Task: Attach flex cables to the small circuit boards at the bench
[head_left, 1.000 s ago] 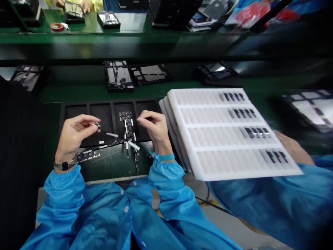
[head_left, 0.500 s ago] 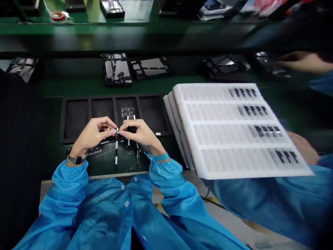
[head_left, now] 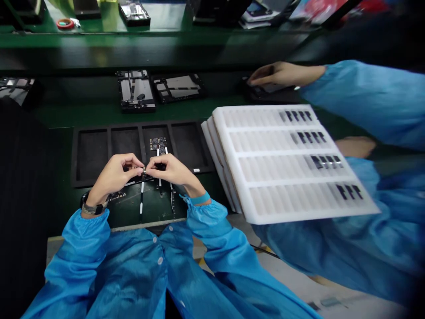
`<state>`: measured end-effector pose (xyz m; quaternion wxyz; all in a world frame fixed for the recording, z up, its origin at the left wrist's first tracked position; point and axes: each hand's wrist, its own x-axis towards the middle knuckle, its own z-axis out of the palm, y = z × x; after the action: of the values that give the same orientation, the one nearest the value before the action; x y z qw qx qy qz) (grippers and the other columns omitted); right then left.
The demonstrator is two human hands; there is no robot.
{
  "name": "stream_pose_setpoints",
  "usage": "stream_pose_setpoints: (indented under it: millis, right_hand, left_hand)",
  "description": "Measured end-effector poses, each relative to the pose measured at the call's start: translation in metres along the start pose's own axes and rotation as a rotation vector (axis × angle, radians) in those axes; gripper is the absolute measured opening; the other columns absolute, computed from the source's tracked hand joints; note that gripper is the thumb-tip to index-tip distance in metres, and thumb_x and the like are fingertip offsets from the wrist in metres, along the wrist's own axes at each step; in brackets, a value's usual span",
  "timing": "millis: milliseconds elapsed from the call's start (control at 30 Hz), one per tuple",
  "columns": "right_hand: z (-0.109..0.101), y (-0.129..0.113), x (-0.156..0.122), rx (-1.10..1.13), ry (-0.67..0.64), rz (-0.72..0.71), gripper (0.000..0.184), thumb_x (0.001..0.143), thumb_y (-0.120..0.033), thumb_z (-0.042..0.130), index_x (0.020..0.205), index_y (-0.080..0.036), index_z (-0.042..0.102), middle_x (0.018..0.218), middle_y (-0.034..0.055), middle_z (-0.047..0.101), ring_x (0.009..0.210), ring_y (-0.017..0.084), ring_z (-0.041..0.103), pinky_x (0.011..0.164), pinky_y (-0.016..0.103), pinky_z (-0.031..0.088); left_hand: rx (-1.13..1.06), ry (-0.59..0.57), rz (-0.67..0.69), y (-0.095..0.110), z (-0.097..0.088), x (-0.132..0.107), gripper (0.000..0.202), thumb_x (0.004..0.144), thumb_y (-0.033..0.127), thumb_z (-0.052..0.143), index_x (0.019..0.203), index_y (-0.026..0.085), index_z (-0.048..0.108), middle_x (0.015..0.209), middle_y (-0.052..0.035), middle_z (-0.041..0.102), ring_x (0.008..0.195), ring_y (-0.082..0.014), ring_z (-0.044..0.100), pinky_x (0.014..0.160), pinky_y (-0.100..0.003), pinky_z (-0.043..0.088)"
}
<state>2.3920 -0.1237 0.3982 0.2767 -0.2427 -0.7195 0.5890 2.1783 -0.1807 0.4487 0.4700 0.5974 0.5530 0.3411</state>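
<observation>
My left hand (head_left: 116,173) is closed in a pinch at the front of a black tray (head_left: 75,155). Its fingertips grip a small circuit board (head_left: 144,170), mostly hidden by the fingers. From that board a thin black-and-white flex cable (head_left: 141,199) hangs down. My right hand (head_left: 174,170) pinches the same spot from the other side, fingertips nearly touching the left ones. Behind the right hand, more circuit boards (head_left: 158,143) lie in the tray, with strips trailing toward me. Another board (head_left: 117,195) lies beside my left wrist.
White foam trays (head_left: 232,177) with slots and black pieces are stacked at the right. Phone frames (head_left: 136,91) lie behind the black tray. A co-worker's hand (head_left: 282,74) reaches over a black device (head_left: 265,91) at the back right. A red tape roll (head_left: 65,24) sits on the shelf.
The co-worker's hand has come leftward from the far right to the black device. The whole view has shifted slightly. My hands keep their pinch on the board.
</observation>
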Motion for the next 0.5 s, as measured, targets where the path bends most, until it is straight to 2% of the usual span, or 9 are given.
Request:
stream_pose_setpoints:
  millis: [100,267,500]
  right_hand:
    - [0.0,0.005,0.003,0.017,-0.003,0.039,0.019,0.09,-0.033,0.074,0.084,-0.015,0.077,0.077,0.0015,0.073,0.076,0.015,0.063,0.077,0.027,0.049]
    - [0.002,0.005,0.006,0.144,-0.02,0.094,0.013,0.088,-0.024,0.079,0.086,-0.012,0.077,0.079,0.001,0.073,0.077,0.014,0.062,0.078,0.024,0.049]
    - [-0.011,0.01,0.014,0.326,-0.147,0.042,0.009,0.089,-0.015,0.084,0.093,-0.009,0.079,0.084,-0.0003,0.074,0.082,0.011,0.063,0.086,0.02,0.048]
  left_hand:
    - [0.039,0.011,0.0,-0.001,0.001,0.002,0.017,0.077,0.035,0.082,0.08,0.018,0.08,0.076,-0.0075,0.076,0.073,-0.0216,0.067,0.068,-0.03,0.05]
    - [0.152,0.01,-0.016,0.009,-0.002,0.0,0.03,0.074,0.05,0.082,0.079,0.02,0.081,0.077,-0.0081,0.078,0.072,-0.0245,0.069,0.067,-0.031,0.051]
    - [0.17,-0.041,-0.108,0.014,-0.013,0.006,0.045,0.065,0.068,0.087,0.074,0.024,0.078,0.077,-0.0084,0.08,0.071,-0.0283,0.074,0.059,-0.03,0.054]
